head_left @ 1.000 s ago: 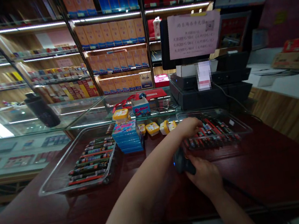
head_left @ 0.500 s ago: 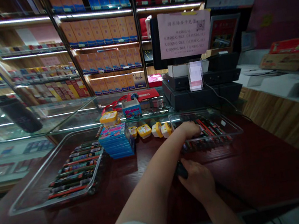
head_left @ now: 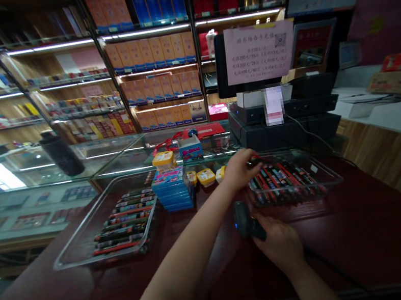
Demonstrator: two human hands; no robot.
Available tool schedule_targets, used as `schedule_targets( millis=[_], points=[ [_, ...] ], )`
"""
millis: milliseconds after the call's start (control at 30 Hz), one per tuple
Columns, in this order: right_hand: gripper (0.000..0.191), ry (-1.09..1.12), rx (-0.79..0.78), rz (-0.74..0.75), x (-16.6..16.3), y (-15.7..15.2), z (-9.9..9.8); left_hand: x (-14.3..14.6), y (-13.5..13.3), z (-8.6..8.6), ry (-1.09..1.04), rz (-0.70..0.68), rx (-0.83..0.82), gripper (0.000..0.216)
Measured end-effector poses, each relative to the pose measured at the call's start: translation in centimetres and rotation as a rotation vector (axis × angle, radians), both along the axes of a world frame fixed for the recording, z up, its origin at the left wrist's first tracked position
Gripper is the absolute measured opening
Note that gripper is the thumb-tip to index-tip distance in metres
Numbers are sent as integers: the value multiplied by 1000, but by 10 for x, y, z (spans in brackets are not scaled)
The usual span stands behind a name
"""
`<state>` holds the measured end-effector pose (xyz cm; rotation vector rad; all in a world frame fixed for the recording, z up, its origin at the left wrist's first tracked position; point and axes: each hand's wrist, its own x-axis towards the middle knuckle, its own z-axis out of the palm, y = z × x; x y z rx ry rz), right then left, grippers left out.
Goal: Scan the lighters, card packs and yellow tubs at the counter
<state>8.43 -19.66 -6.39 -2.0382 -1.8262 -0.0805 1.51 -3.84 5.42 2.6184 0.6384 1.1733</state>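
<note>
My left hand (head_left: 240, 168) reaches across to the clear tray on the right (head_left: 325, 177) and pinches a thin red stick (head_left: 260, 158) at the tray's near-left corner. That tray holds several red and dark sticks (head_left: 285, 179) in a row. My right hand (head_left: 281, 244) is closed round the handle of a black barcode scanner (head_left: 244, 219), whose head points toward the tray. The scanner's cable (head_left: 333, 266) trails off to the right over the dark red counter (head_left: 374, 233).
A second clear tray (head_left: 79, 236) with similar sticks lies at the left. A stack of blue packs (head_left: 173, 188) and small yellow tubs (head_left: 205, 176) stand between the trays. A black till with a monitor (head_left: 283, 114) stands behind; glass cases and shelves of boxes fill the back.
My left hand has drawn back from the middle of the right tray to its near-left corner, lifting a red stick. The scanner in my right hand has tilted up a little.
</note>
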Motion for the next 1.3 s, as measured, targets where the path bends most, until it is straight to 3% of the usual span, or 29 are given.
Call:
schedule_targets(
  millis=[167,300,400,500,667,1000,1167,1300],
  points=[
    [37,18,21,45,2,-1,-8,-77,-41,-27,-603,227,-426,23],
    [38,38,31,78,4,-3,-11,-126,-66,-69,-801,351,-632,25],
    [36,39,26,74,2,-6,-8,-146,-78,-101,-909,414,-768,29],
    [36,84,5,70,-1,-10,0,-151,-85,-121,-1053,378,-894,36],
    [36,293,-52,100,-5,-22,15,-149,-88,-127,-1221,259,-1011,45],
    [44,874,-79,280,-15,-41,25,-145,-86,-125,-1205,300,-1069,47],
    [42,949,-84,254,-17,-45,24,-147,-84,-131,-1221,262,-1019,46],
    [42,970,-85,259,-20,-46,26,-150,-82,-136,-1114,305,-968,43]
  ],
)
